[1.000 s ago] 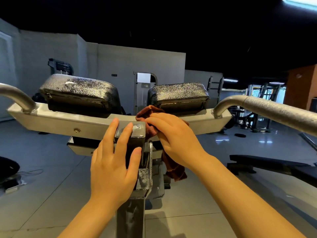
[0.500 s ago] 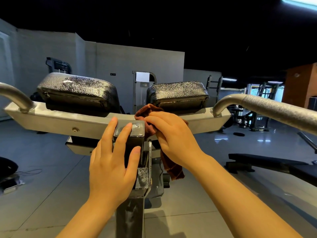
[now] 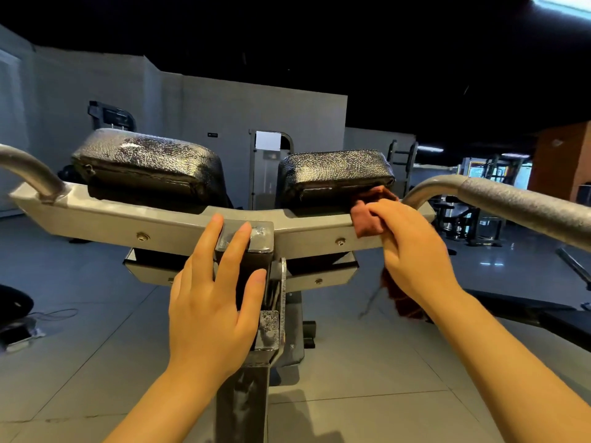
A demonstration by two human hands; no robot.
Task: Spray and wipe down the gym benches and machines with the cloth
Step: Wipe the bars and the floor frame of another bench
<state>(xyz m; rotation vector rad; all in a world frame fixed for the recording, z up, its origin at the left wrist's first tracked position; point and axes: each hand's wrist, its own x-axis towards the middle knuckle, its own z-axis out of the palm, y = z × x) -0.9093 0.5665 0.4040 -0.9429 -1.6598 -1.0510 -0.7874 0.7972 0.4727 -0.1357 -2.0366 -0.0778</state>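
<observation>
Cloth [image 3: 367, 220] gripped at crossbar [image 3: 307, 233] edge, beside pad [image 3: 335, 174]

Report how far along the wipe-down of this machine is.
Done: cannot tell; both pads glisten, perhaps sprayed. In hand: the right hand presses the red cloth on the right end of the crossbar; the left hand braces the centre post. Left, probably: the handles.

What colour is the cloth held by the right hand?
The folded fabric cloth in the right hand is reddish-brown, seen in the head view.

Grey tiled floor [image 3: 96, 362], dark ceiling [image 3: 319, 33]
</observation>
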